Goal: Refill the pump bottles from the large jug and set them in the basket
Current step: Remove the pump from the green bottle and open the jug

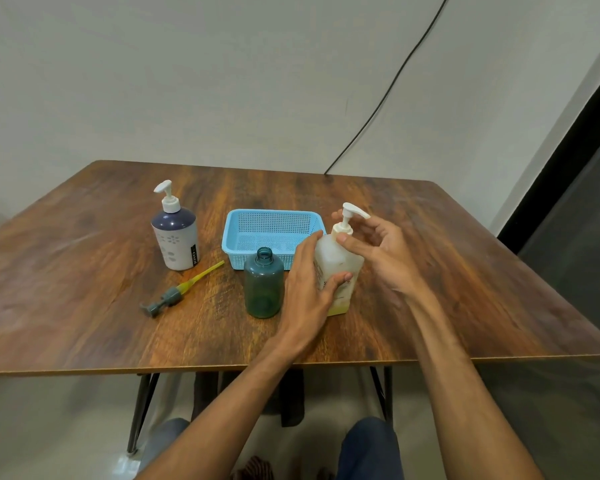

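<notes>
**Both hands on the jug, teal bottle open beside it**

Left hand (305, 282): fingers wrapped round the body of the translucent white plastic jug (336, 261), thumb pressed across its front label – a firm grip. Right hand (381, 258): thumb on the collar of the jug's white pump head (349, 216), index fingertip showing behind the pump's neck, the other fingers loosely curled – a narrow pinch on the pump. The jug stands upright on the brown wood-grain table (84, 271), with a thin band of yellowish liquid at its base.

The round teal plastic bottle (264, 285) is just left of the left hand, upright, neck open with no pump fitted. The grey pump with yellow dip tube (174, 294) lies flat on the table further left. Behind that stands the navy-and-white pump bottle (175, 237), pump on. The light blue perforated plastic basket (274, 216) sits just behind the teal bottle and jug, with nothing visible in it. A black cable (388, 88) runs down the wall to the table's far edge.
</notes>
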